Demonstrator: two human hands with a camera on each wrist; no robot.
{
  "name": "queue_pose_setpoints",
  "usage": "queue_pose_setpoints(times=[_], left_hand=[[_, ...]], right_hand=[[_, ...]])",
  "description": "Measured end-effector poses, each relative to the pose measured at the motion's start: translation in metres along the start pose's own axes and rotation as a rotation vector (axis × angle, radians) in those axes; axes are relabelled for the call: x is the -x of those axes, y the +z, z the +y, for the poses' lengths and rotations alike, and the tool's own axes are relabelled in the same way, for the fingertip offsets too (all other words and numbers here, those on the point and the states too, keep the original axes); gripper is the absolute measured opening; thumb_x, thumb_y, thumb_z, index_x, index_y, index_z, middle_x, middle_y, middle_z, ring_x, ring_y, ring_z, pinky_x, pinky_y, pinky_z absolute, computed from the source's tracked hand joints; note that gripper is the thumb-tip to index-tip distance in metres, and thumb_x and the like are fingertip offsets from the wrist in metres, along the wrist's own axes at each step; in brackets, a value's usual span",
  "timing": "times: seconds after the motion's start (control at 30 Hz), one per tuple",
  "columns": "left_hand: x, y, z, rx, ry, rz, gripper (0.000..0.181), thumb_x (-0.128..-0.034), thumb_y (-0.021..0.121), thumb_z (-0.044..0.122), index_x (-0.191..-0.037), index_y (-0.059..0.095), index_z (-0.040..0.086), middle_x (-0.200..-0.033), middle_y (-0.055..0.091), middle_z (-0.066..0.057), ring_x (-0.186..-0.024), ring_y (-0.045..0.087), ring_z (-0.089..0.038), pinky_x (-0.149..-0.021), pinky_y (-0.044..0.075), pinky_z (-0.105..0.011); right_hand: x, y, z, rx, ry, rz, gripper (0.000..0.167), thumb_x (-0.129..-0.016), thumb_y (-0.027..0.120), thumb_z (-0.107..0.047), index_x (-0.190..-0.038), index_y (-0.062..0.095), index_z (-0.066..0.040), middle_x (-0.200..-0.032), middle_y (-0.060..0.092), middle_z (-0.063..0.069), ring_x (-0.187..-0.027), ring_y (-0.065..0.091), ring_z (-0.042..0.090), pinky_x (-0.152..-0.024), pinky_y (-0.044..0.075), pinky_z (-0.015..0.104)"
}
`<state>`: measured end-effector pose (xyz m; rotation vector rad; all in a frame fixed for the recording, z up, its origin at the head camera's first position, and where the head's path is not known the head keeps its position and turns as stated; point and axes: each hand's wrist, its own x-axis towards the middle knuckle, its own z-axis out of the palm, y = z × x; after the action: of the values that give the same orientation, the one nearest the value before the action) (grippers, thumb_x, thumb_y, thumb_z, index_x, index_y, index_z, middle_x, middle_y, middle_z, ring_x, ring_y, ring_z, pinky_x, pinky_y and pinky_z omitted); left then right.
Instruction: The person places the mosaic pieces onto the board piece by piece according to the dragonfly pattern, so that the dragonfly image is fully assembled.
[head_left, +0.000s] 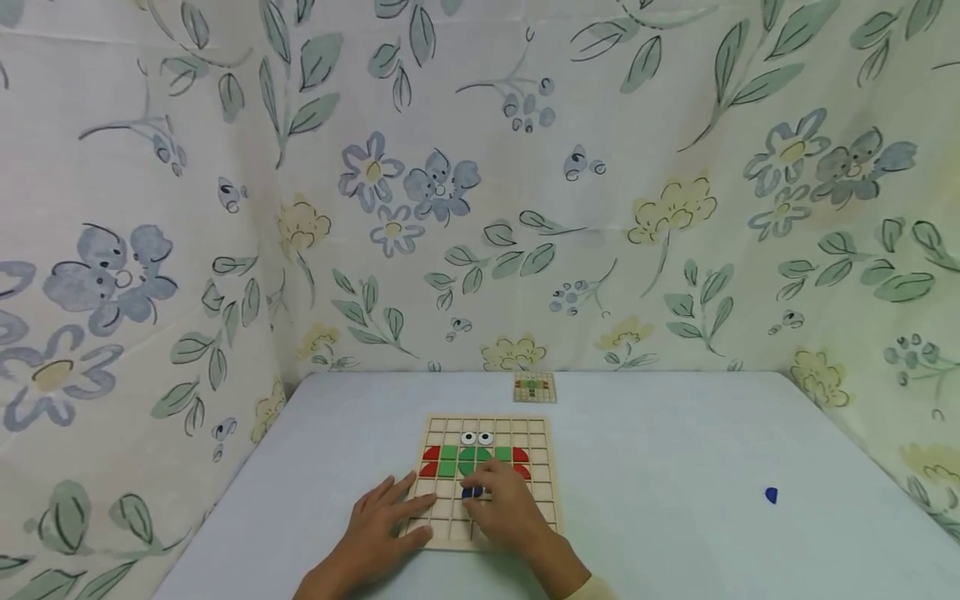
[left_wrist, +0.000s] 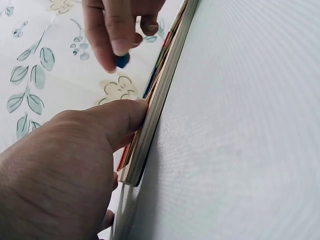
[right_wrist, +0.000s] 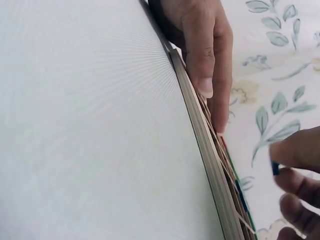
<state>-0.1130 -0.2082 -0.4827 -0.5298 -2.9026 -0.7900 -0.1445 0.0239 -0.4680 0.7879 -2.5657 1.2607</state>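
A square wooden grid board (head_left: 538, 433) lies on the table. My left hand (head_left: 378, 529) rests spread on its left edge, the thumb along the near side. Over the lower middle of the board, my right hand (head_left: 510, 512) pinches a small blue piece (left_wrist: 122, 61) between thumb and fingers, held above the surface. Dark blue shapes (head_left: 467, 492) show beside the right fingertips; part of them is hidden. Set in the grid are red pieces (head_left: 431, 453), green pieces (head_left: 448, 452) and two round eye pieces (head_left: 477, 438). The right hand covers some of the lower cells.
A small pattern card (head_left: 535, 387) with a similar coloured design lies behind the board at the table's far edge. One loose blue piece (head_left: 771, 496) lies far to the right on the white table (head_left: 660, 467). Floral cloth (head_left: 480, 317) hangs behind and at the sides.
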Motion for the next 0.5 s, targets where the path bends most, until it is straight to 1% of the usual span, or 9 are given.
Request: queue_pose_setpoints(times=[0.1,0.23,0.37,0.5], left_hand=[[0.0005,-0.0010,0.0006,-0.002,-0.007,-0.002,0.050,-0.0888,0.058,0.058,-0.128,0.065,0.028,-0.148,0.041,-0.011,-0.135,0.027,-0.046,-0.100,0.017,-0.069],[0.0008,-0.0025,0.0016,0.009,-0.017,-0.006,0.049,-0.0885,0.059,0.057,-0.129,0.065,0.029,-0.148,0.041,-0.010,-0.135,0.026,-0.046,-0.101,0.016,-0.068],[0.0007,-0.0024,0.0015,0.020,-0.020,-0.009,0.050,-0.0887,0.059,0.057,-0.129,0.065,0.028,-0.149,0.040,-0.010,-0.136,0.025,-0.046,-0.101,0.015,-0.069],[0.0005,-0.0006,0.0007,0.015,-0.008,0.003,0.049,-0.0888,0.059,0.056,-0.128,0.065,0.029,-0.148,0.040,-0.010,-0.136,0.026,-0.045,-0.100,0.016,-0.068]], right_hand=[[0.0009,0.0037,0.0033,0.081,-0.023,-0.033,0.015,-0.081,0.074,-0.010,-0.096,0.076,-0.011,-0.094,0.056,-0.010,-0.089,0.052,0.011,-0.078,0.048,0.031],[0.0024,0.0062,0.0056,0.135,-0.053,-0.070,0.013,-0.081,0.073,-0.009,-0.094,0.076,-0.011,-0.093,0.054,-0.010,-0.091,0.050,0.011,-0.080,0.046,0.032],[0.0029,0.0072,0.0064,0.150,-0.023,-0.103,0.013,-0.082,0.072,-0.009,-0.094,0.076,-0.011,-0.095,0.054,-0.010,-0.092,0.049,0.012,-0.082,0.046,0.032],[0.0043,0.0066,0.0067,0.165,0.000,-0.110,0.013,-0.082,0.073,-0.012,-0.095,0.076,-0.013,-0.096,0.053,-0.009,-0.093,0.049,0.012,-0.083,0.047,0.034]])
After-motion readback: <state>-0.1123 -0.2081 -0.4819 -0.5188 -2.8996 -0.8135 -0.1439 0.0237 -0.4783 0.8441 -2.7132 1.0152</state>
